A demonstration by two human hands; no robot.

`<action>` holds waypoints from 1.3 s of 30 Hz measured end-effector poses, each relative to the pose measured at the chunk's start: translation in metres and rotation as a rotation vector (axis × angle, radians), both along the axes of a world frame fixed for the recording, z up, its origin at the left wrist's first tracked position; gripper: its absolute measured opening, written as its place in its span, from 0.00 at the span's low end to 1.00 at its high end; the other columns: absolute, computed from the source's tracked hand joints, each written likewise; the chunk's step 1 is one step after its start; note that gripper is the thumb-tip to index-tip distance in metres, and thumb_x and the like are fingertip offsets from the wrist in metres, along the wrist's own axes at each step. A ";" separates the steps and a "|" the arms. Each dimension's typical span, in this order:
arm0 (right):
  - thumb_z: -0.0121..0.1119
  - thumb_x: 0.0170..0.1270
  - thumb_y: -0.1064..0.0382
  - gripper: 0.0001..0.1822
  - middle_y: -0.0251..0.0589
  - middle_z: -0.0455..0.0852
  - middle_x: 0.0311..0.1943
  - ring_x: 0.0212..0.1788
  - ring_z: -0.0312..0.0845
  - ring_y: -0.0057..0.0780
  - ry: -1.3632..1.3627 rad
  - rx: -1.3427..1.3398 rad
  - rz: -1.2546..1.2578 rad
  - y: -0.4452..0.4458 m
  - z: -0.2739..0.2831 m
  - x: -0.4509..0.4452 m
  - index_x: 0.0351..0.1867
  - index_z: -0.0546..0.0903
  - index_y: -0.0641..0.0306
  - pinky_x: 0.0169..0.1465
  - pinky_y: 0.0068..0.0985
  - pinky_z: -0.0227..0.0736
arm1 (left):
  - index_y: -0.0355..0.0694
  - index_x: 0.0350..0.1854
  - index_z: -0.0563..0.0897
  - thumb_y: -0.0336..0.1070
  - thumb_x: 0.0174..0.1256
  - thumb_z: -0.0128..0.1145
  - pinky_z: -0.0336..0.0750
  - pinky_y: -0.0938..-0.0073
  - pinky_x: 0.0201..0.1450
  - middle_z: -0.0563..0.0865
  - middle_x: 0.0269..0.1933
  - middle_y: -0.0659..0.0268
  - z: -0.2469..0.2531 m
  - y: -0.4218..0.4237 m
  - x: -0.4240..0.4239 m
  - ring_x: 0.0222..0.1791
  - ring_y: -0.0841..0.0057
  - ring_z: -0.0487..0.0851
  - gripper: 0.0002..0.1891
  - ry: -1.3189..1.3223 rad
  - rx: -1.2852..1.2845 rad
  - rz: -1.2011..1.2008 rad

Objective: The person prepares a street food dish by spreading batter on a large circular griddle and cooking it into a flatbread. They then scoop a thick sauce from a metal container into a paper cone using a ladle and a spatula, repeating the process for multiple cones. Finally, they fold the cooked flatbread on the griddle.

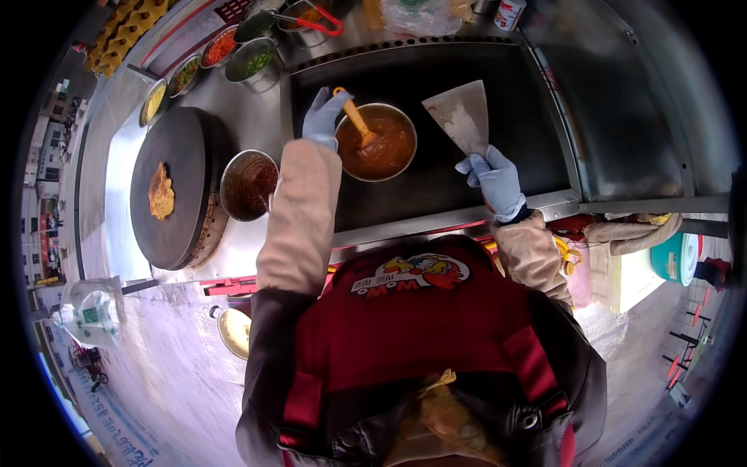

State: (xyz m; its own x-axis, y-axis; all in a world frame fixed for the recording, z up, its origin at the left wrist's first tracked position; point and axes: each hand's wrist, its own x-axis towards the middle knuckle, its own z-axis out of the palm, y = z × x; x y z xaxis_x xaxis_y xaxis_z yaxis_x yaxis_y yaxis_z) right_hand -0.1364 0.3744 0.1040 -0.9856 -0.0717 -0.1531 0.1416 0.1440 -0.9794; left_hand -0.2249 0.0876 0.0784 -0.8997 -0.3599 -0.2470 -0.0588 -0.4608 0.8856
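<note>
My left hand (324, 117), in a pale blue glove, pinches the upper handle of an orange spoon (357, 119) with its fingertips. The spoon's bowl end dips into reddish-brown sauce in a round metal pot (378, 177). Beneath the pot lies a dark flat griddle (455, 169). My right hand (497, 181), also gloved, grips a broad metal scraper (464, 119) over the griddle's right half, its wide blade directed away from me. Left of my left sleeve stands a second metal pot (232, 169) holding dark red sauce.
A round crepe griddle (169, 239) on the left carries a small browned piece of food (161, 191). Metal containers of chopped greens (257, 63) and shredded orange vegetable (220, 48) stand behind it, near red-handled tongs (318, 23). A raised metal panel (613, 105) borders the right side.
</note>
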 end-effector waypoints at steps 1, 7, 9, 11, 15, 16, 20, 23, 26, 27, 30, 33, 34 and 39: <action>0.44 0.62 0.69 0.08 0.36 0.80 0.25 0.18 0.65 0.13 -0.004 -0.013 -0.002 -0.001 0.003 0.002 0.37 0.75 0.67 0.23 0.11 0.62 | 0.33 0.55 0.67 0.24 0.52 0.57 0.73 0.79 0.43 0.80 0.39 0.60 0.014 0.002 -0.005 0.38 0.76 0.78 0.25 -0.019 0.004 -0.082; 0.45 0.61 0.70 0.07 0.35 0.81 0.24 0.17 0.65 0.12 0.022 -0.060 -0.050 0.000 -0.002 0.006 0.35 0.76 0.69 0.22 0.11 0.63 | 0.31 0.46 0.77 0.27 0.60 0.50 0.71 0.84 0.45 0.82 0.38 0.63 0.072 0.007 0.023 0.37 0.81 0.79 0.13 0.056 -0.461 -0.630; 0.45 0.61 0.70 0.07 0.34 0.81 0.24 0.17 0.65 0.12 0.029 -0.080 -0.061 0.000 -0.004 0.007 0.35 0.76 0.68 0.22 0.11 0.63 | 0.31 0.46 0.76 0.28 0.61 0.49 0.70 0.85 0.46 0.82 0.37 0.63 0.075 0.010 0.045 0.38 0.82 0.78 0.13 0.102 -0.611 -0.693; 0.45 0.61 0.70 0.07 0.34 0.81 0.24 0.17 0.65 0.12 0.049 -0.099 -0.063 0.001 -0.006 0.008 0.34 0.76 0.68 0.23 0.11 0.63 | 0.33 0.48 0.76 0.29 0.61 0.49 0.69 0.86 0.47 0.82 0.37 0.63 0.070 0.015 0.063 0.39 0.83 0.78 0.13 0.136 -0.668 -0.648; 0.45 0.62 0.69 0.07 0.36 0.81 0.24 0.18 0.65 0.12 0.023 -0.210 -0.118 -0.001 -0.006 0.009 0.35 0.75 0.68 0.23 0.11 0.63 | 0.40 0.48 0.76 0.27 0.58 0.50 0.69 0.79 0.50 0.82 0.39 0.63 0.071 0.029 0.106 0.41 0.77 0.80 0.15 0.332 -1.145 -0.560; 0.45 0.62 0.69 0.07 0.37 0.81 0.24 0.17 0.65 0.13 0.000 -0.283 -0.142 -0.002 -0.008 0.010 0.35 0.75 0.68 0.23 0.11 0.63 | 0.41 0.48 0.76 0.27 0.56 0.51 0.70 0.77 0.50 0.82 0.39 0.63 0.071 0.032 0.117 0.41 0.74 0.80 0.15 0.426 -1.349 -0.546; 0.45 0.62 0.69 0.07 0.39 0.81 0.25 0.17 0.65 0.14 -0.093 -0.453 -0.174 -0.006 -0.010 0.012 0.34 0.75 0.69 0.23 0.12 0.62 | 0.43 0.50 0.74 0.30 0.50 0.56 0.66 0.67 0.54 0.80 0.46 0.63 0.042 0.040 0.146 0.47 0.69 0.77 0.21 0.574 -1.751 -0.520; 0.46 0.61 0.68 0.07 0.38 0.81 0.25 0.18 0.65 0.15 -0.131 -0.487 -0.176 -0.005 -0.012 0.015 0.36 0.74 0.68 0.23 0.12 0.61 | 0.42 0.55 0.70 0.31 0.50 0.56 0.61 0.66 0.57 0.75 0.52 0.58 0.070 0.044 0.145 0.53 0.63 0.71 0.25 0.507 -1.726 -0.429; 0.47 0.61 0.68 0.09 0.37 0.80 0.27 0.18 0.64 0.14 -0.136 -0.447 -0.191 0.001 -0.018 0.013 0.41 0.73 0.67 0.24 0.12 0.62 | 0.36 0.52 0.71 0.33 0.48 0.59 0.66 0.66 0.48 0.76 0.48 0.54 0.089 0.041 0.162 0.45 0.65 0.74 0.25 0.593 -1.393 -0.264; 0.47 0.60 0.68 0.09 0.37 0.81 0.27 0.19 0.65 0.14 -0.136 -0.405 -0.171 0.004 -0.022 0.011 0.41 0.73 0.67 0.24 0.12 0.62 | 0.34 0.50 0.73 0.33 0.50 0.58 0.68 0.69 0.45 0.77 0.45 0.54 0.084 0.036 0.174 0.41 0.68 0.76 0.22 0.638 -1.230 -0.242; 0.48 0.60 0.68 0.11 0.38 0.81 0.29 0.19 0.67 0.15 -0.153 -0.309 -0.113 0.015 -0.032 0.008 0.43 0.72 0.68 0.25 0.12 0.65 | 0.35 0.43 0.76 0.32 0.62 0.48 0.74 0.76 0.37 0.79 0.45 0.58 0.057 0.045 0.190 0.33 0.74 0.80 0.10 -0.006 -0.591 -0.490; 0.47 0.60 0.69 0.12 0.40 0.81 0.30 0.20 0.67 0.17 -0.220 -0.364 -0.051 0.023 -0.033 0.013 0.45 0.71 0.69 0.26 0.14 0.65 | 0.43 0.46 0.76 0.33 0.61 0.50 0.71 0.80 0.26 0.79 0.45 0.67 0.040 0.084 0.173 0.34 0.78 0.80 0.11 -0.417 -0.014 -0.404; 0.47 0.60 0.68 0.12 0.40 0.81 0.30 0.20 0.67 0.17 -0.232 -0.377 -0.040 0.024 -0.034 0.015 0.45 0.71 0.68 0.26 0.14 0.65 | 0.45 0.46 0.76 0.34 0.61 0.51 0.69 0.81 0.25 0.79 0.45 0.69 0.031 0.090 0.164 0.33 0.78 0.80 0.11 -0.414 0.029 -0.353; 0.47 0.60 0.69 0.14 0.42 0.81 0.31 0.21 0.69 0.18 -0.295 -0.431 -0.001 0.030 -0.033 0.033 0.47 0.70 0.70 0.28 0.14 0.66 | 0.54 0.46 0.76 0.41 0.59 0.54 0.62 0.82 0.23 0.80 0.42 0.74 -0.010 0.112 0.136 0.27 0.81 0.77 0.12 -0.435 0.140 -0.237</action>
